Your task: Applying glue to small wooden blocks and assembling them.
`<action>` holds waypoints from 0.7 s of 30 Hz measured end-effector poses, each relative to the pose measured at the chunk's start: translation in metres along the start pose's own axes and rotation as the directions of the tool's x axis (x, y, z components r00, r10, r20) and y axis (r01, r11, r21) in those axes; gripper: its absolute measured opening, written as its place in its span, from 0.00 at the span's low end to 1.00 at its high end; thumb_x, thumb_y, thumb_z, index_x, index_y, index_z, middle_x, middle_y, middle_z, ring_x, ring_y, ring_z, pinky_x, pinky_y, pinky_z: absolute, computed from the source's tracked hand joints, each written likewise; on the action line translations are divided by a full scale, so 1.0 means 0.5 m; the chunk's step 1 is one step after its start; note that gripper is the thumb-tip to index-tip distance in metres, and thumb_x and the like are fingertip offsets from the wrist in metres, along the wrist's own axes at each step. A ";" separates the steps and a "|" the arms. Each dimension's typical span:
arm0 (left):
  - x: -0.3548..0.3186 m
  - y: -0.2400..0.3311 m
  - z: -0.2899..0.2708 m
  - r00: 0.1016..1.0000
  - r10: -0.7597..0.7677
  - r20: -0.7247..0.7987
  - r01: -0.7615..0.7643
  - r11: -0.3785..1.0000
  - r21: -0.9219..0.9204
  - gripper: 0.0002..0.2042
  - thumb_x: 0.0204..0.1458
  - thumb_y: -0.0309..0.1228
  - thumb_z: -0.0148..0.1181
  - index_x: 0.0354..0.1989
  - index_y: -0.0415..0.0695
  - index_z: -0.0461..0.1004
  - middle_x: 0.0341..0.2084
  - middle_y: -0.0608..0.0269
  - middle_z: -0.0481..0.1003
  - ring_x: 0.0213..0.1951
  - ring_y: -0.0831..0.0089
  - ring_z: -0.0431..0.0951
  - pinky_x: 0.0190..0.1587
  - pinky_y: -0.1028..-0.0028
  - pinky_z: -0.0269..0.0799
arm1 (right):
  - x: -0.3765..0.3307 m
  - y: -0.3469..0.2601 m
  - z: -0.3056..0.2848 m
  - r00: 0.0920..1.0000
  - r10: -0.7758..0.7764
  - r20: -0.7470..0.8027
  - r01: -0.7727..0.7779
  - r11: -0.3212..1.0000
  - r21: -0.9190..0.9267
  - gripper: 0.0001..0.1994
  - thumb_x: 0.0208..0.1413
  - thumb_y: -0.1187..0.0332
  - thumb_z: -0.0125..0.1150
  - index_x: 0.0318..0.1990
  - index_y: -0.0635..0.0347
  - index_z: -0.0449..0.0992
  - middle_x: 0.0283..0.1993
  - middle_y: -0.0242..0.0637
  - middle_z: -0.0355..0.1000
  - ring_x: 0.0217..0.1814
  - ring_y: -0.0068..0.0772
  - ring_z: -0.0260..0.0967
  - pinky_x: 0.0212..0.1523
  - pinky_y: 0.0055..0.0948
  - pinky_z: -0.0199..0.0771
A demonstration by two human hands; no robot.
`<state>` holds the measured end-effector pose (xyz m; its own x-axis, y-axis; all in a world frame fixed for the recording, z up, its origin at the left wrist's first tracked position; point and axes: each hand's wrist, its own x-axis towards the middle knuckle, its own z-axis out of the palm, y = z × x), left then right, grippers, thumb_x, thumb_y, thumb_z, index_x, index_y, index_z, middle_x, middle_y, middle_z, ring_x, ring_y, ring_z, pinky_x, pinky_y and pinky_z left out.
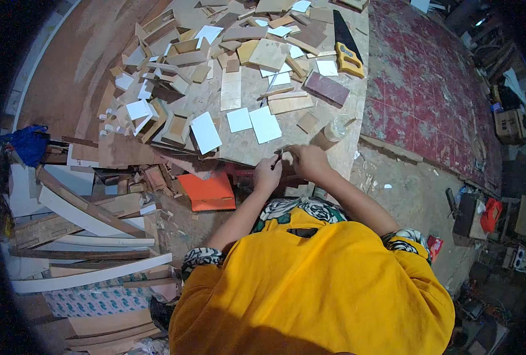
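At the table's near edge my left hand (268, 173) is closed around a small, thin dark object (279, 154) whose kind I cannot make out. My right hand (310, 161) meets it from the right, fingers pinched together near the object's far end; what they grip is too small to tell. Just beyond the hands lie white rectangular pieces (266, 125) on the wooden tabletop (246, 155). A clear jar (336, 128) with a stick in it stands close to my right hand. Beside it is a small square tan piece (308, 123).
Wood offcuts (269, 54) crowd the table's far half. A handsaw with a yellow handle (350, 61) lies at the right edge, near a dark reddish block (327, 89). An orange sheet (208, 191) and stacked boards (91, 213) lie lower left. A worn red surface (428, 89) stretches right.
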<state>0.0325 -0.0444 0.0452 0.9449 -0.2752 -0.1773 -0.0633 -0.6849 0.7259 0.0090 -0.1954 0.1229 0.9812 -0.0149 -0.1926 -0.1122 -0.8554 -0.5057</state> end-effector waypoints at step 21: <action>0.005 -0.022 0.012 0.999 0.039 -0.029 -0.041 0.998 -0.054 0.16 0.47 0.39 0.53 0.39 0.40 0.74 0.31 0.49 0.72 0.37 0.56 0.72 0.41 0.65 0.67 | 0.096 0.072 0.073 0.974 -0.224 0.027 0.223 0.937 -0.268 0.14 0.39 0.69 0.49 0.35 0.45 0.78 0.34 0.36 0.73 0.37 0.43 0.68 0.37 0.38 0.70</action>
<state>0.0333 -0.0416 0.0327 0.9505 -0.2824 -0.1296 -0.0842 -0.6356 0.7674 0.0463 -0.2082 0.0647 0.9768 0.1912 -0.0964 0.1560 -0.9438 -0.2912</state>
